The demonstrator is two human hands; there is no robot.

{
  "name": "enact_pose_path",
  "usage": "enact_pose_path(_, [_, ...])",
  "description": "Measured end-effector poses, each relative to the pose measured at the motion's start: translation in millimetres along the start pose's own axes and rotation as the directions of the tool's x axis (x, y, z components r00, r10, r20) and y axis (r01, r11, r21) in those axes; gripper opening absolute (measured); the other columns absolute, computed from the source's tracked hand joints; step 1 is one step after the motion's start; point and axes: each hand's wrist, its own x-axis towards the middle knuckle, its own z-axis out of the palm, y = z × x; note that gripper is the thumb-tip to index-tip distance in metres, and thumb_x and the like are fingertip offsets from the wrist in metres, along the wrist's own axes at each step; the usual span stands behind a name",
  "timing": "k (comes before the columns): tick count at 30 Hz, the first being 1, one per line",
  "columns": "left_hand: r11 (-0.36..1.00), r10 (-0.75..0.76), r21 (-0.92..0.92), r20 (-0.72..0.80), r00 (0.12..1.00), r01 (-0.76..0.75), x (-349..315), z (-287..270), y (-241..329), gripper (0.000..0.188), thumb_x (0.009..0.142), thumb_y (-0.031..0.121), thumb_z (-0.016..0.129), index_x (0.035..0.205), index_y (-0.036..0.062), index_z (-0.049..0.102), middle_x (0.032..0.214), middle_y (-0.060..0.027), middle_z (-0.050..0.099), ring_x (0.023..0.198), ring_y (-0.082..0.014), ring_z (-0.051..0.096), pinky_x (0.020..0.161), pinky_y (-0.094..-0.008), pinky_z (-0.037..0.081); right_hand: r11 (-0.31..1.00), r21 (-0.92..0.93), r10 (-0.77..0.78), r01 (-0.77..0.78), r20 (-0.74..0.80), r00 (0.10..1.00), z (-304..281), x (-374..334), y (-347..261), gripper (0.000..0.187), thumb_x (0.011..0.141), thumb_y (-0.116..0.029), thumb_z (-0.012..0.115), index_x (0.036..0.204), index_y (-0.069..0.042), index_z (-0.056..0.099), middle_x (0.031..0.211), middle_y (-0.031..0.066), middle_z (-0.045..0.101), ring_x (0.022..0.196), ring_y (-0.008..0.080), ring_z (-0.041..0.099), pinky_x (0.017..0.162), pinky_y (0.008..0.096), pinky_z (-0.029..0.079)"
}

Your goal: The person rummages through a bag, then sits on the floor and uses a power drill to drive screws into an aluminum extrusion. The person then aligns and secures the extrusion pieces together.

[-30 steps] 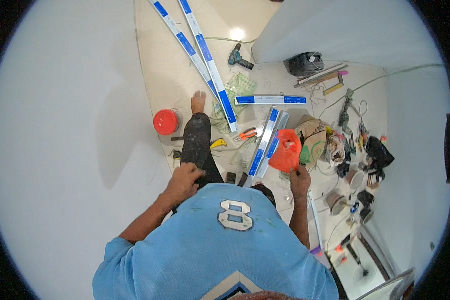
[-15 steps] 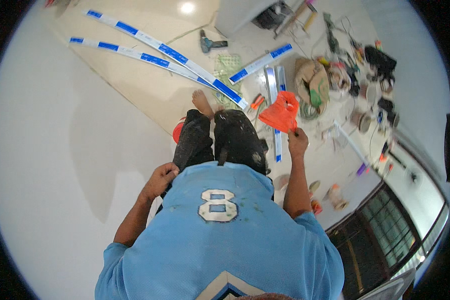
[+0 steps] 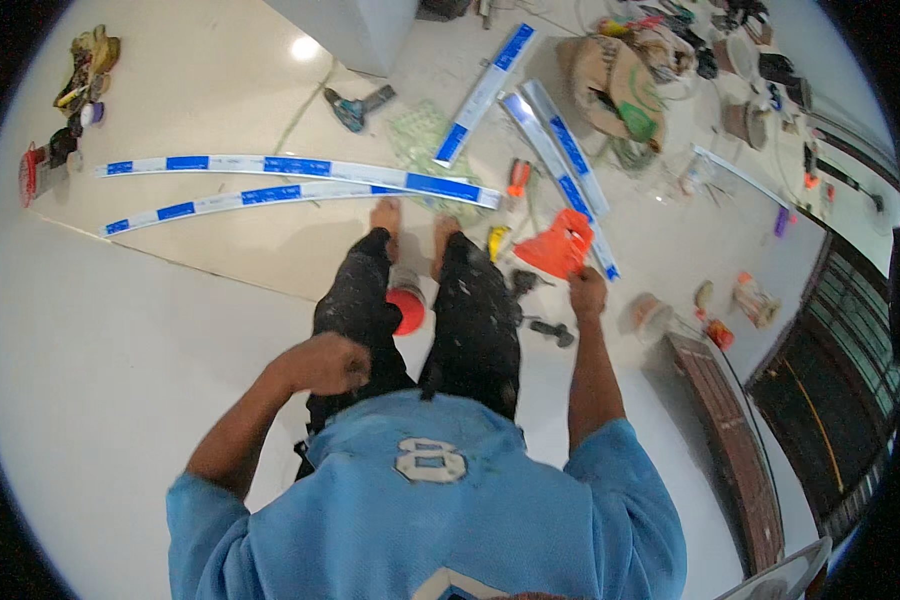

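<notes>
My right hand (image 3: 588, 290) grips an orange plastic bag (image 3: 553, 248), which hangs over the floor ahead of my right leg. My left hand (image 3: 322, 362), slightly blurred, is curled above my left thigh; whatever is inside the fingers, if anything, is hidden. Near the bag lie an orange-handled hand tool (image 3: 518, 178) and a small yellow object (image 3: 497, 242). A pair of blue-and-white strips (image 3: 570, 165) runs close behind the bag. Between my legs stands a container with a red top or inside (image 3: 407, 312).
Long blue-and-white strips (image 3: 280, 167) stretch across the floor to the left, near a cordless drill (image 3: 358, 106). A shorter strip (image 3: 485, 95) lies by a white pillar (image 3: 345, 30). A brown sack (image 3: 610, 85) and assorted clutter fill the back right. A dark tool (image 3: 553, 333) lies right of my legs.
My view has turned, so the floor items appear rotated. The left hand has come away from the trouser side to above the thigh. The right hand still holds the orange bag.
</notes>
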Motion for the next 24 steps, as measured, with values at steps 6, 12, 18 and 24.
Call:
enact_pose_path(6, [0.909,0.203,0.417,-0.466,0.861,0.012,219.5,-143.9,-264.0,0.034,0.098,0.036,0.063,0.111,0.0067,0.074,0.110,-0.0200,0.076,0.105,-0.0385,0.073,0.094,-0.0497,0.057,0.999,0.011,-0.037,0.037,-0.038,0.999,108.9,39.3,75.7,0.025,0.087,-0.026,0.080,0.096,-0.003,0.075,0.090,0.0218,0.073,0.087,0.0481,0.069,0.080,0.0544,0.055])
enact_pose_path(12, [0.826,-0.371,-0.216,-0.904,0.214,0.521,393.0,-302.5,-507.5,0.038,0.102,0.035,0.058,0.086,0.0071,0.078,0.093,-0.0213,0.076,0.091,-0.0395,0.074,0.082,-0.0545,0.058,0.977,-0.190,-0.117,0.094,-0.112,0.987,182.9,62.4,132.5,0.021,0.087,-0.020,0.083,0.099,-0.004,0.075,0.094,0.0167,0.072,0.092,0.0408,0.068,0.083,0.0516,0.053])
enact_pose_path(18, [0.899,-0.187,-0.005,-0.908,0.375,0.437,439.2,-384.2,-600.9,0.059,0.103,0.051,0.056,0.116,-0.0038,0.072,0.103,-0.0181,0.077,0.093,-0.0308,0.073,0.081,-0.0478,0.056,1.000,-0.001,0.006,-0.007,-0.195,0.981,231.6,54.3,156.9,0.024,0.091,-0.024,0.081,0.106,-0.006,0.076,0.102,0.0144,0.074,0.095,0.0369,0.073,0.084,0.0456,0.057])
enact_pose_path(24, [0.856,-0.370,-0.297,-0.924,0.100,0.424,402.2,-386.0,-568.9,0.066,0.078,0.045,0.074,0.108,-0.0142,0.074,0.107,-0.0198,0.076,0.096,-0.0316,0.072,0.085,-0.0453,0.055,0.998,-0.039,-0.053,0.048,-0.150,0.987,237.4,50.2,144.3,0.030,0.091,-0.020,0.075,0.117,-0.004,0.076,0.111,0.0184,0.076,0.103,0.0404,0.074,0.090,0.0475,0.058])
